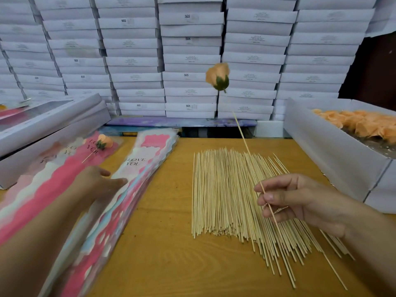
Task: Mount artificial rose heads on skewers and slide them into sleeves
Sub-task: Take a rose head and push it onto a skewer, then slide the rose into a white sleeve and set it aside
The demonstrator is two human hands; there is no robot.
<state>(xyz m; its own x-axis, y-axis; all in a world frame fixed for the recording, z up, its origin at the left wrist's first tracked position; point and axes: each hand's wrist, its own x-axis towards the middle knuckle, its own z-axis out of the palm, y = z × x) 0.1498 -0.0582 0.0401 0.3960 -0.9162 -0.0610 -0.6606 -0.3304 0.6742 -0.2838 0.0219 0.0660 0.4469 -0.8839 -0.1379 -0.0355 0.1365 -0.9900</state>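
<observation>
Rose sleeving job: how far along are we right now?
Done: one sleeved rose lies on the left pile. In hand: the right hand pinches a skewer topped with a peach rose head; the left hand reaches onto the sleeve stack. Left: the loose skewers and the box of rose heads.

A small packing workshop for artificial flower gifts: stacks of flat white cartons [190, 61], many stamped "SGS", rise as a wall behind a wooden worktop [167, 243]. On it lie a broad spread of bamboo skewers [225, 194] and a pile of printed "LOVE YOU" sleeves [137, 168], while an open white box [334, 146] at the right holds loose peach rose heads [360, 123], supplies in bulk for piecework assembly.
</observation>
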